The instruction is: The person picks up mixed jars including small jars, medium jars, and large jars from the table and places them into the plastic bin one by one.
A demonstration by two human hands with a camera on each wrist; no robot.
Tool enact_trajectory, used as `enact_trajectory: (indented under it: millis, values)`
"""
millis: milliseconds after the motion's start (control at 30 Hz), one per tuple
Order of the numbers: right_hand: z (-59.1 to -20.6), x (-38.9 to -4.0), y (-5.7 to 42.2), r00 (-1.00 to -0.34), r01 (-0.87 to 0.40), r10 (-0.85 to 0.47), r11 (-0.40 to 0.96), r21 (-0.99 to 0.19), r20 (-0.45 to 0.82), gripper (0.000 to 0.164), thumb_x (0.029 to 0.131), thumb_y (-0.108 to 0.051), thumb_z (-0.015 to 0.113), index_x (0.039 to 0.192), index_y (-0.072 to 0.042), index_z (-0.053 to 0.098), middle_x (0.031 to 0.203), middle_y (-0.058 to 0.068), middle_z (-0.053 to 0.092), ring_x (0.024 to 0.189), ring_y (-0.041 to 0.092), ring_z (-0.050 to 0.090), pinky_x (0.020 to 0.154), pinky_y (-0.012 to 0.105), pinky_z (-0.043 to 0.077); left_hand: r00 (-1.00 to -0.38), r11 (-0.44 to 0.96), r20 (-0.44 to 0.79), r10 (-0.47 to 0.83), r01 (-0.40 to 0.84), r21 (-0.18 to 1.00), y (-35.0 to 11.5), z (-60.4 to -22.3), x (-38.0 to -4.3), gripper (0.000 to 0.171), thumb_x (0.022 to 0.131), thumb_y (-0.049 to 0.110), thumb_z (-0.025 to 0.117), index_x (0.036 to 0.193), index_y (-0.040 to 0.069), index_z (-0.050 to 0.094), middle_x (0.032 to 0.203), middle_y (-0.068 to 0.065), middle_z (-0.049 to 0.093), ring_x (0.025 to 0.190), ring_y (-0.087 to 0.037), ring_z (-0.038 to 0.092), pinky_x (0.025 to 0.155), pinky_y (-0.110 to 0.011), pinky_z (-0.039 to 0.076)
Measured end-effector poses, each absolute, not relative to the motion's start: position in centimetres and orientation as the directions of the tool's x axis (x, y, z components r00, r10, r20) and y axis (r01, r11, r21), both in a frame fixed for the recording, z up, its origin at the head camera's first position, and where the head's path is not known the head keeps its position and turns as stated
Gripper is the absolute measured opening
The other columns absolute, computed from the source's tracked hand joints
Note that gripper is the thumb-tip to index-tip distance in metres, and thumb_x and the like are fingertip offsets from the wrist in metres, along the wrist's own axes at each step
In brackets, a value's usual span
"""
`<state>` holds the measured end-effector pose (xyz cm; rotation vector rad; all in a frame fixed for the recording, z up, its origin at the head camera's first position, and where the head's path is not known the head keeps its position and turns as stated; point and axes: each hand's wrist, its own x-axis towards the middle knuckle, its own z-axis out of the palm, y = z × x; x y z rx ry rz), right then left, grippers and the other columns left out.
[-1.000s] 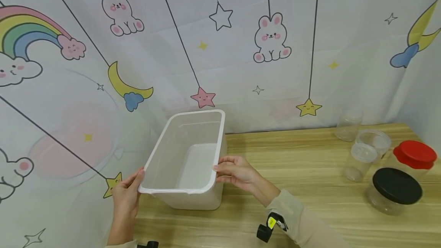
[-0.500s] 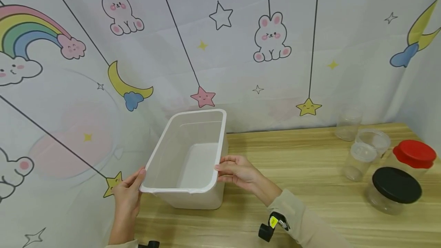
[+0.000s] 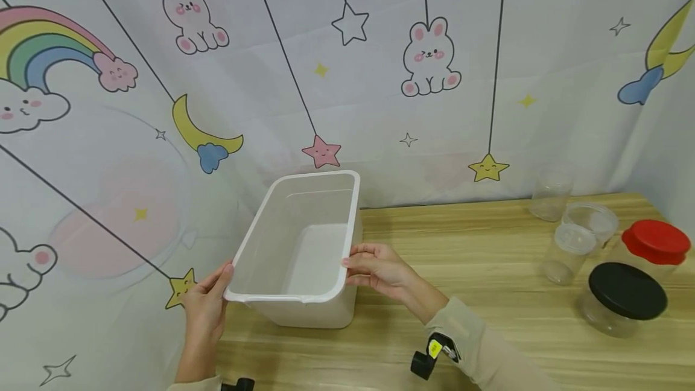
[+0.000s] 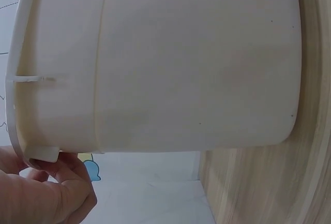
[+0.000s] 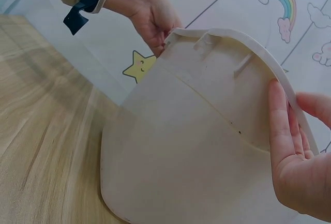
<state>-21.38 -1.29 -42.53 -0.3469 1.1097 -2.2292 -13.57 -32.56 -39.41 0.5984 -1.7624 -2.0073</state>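
Observation:
A white plastic bin point(image 3: 320, 258) with nothing inside stands at the left end of the wooden table. My left hand point(image 3: 205, 306) grips its rim at the near left corner, the thumb over the lip. In the left wrist view that hand point(image 4: 49, 190) has its fingers curled beneath the rim. On the right side my right hand point(image 3: 382, 273) pinches the rim. The right wrist view has its fingers point(image 5: 281, 125) under the lip, against the outer wall, and the thumb above. The bin's base touches the tabletop in both wrist views.
Several clear containers stand at the table's right: a jar with a black lid point(image 3: 627, 291), one with a red lid point(image 3: 656, 242), a white-lidded one point(image 3: 574, 240) and a tall clear jar point(image 3: 551, 198). A patterned curtain point(image 3: 374, 107) hangs behind and left of the wooden table point(image 3: 450, 240).
The whole head view has shifted slightly. Against the curtain, the bin and both hands have moved a very little to the right. Both hands keep their hold on the rim.

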Motion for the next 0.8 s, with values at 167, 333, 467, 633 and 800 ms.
enact_trajectory:
  millis: [167,333,467,633,800]
  values:
    - [-42.51,-21.34,-1.07,-0.775,0.408,-0.632,-0.459,-0.789,-0.033,0.011,0.094,0.009,0.058,0.098,-0.001,0.059,0.088,0.009,0.068,0.076,0.018,0.068,0.073,0.030,0.059,-0.828,-0.144,-0.058,-0.558,0.028,0.989,-32.48,-39.50,-13.66,0.015,0.094,0.010,0.069,0.088,0.020,0.077,0.091,0.010,0.073,0.087,-0.003,0.067,0.075,-0.018,0.055]
    - [-42.41,-21.21,-0.87,-0.777,0.407,-0.628,-0.463,-0.788,-0.032,0.011,0.093,0.009,0.058,0.098,0.000,0.059,0.088,0.010,0.068,0.076,0.018,0.068,0.072,0.030,0.059,-0.826,-0.143,-0.056,-0.561,0.030,0.989,-32.28,-39.51,-13.62,0.015,0.093,0.010,0.070,0.086,0.021,0.077,0.091,0.010,0.073,0.086,-0.003,0.067,0.074,-0.018,0.055]
    - [-42.45,-21.17,-0.72,-0.780,0.404,-0.625,-0.460,-0.790,-0.035,0.011,0.093,0.009,0.057,0.098,0.000,0.058,0.088,0.010,0.068,0.075,0.018,0.068,0.072,0.030,0.059,-0.823,-0.126,-0.048,-0.566,0.029,0.992,-32.05,-39.51,-13.55,0.016,0.093,0.011,0.070,0.085,0.022,0.077,0.090,0.010,0.073,0.086,-0.003,0.067,0.075,-0.018,0.055]
    - [-42.53,-21.14,-0.54,-0.780,0.400,-0.625,-0.460,-0.793,-0.031,0.011,0.093,0.009,0.057,0.099,0.000,0.058,0.088,0.010,0.068,0.076,0.018,0.068,0.072,0.030,0.059,-0.823,-0.114,-0.057,-0.565,0.009,0.993,-32.02,-39.56,-13.50,0.011,0.093,0.015,0.071,0.088,0.022,0.076,0.091,0.012,0.072,0.087,-0.002,0.067,0.076,-0.018,0.055]
    - [-42.59,-21.13,-0.39,-0.780,0.396,-0.625,-0.463,-0.793,-0.025,0.012,0.094,0.009,0.057,0.099,-0.001,0.059,0.089,0.010,0.068,0.076,0.018,0.068,0.072,0.030,0.059,-0.825,-0.085,-0.057,-0.562,-0.011,0.996,-31.98,-39.64,-13.47,0.006,0.092,0.018,0.072,0.097,0.018,0.076,0.090,0.013,0.071,0.088,-0.002,0.067,0.076,-0.019,0.055]
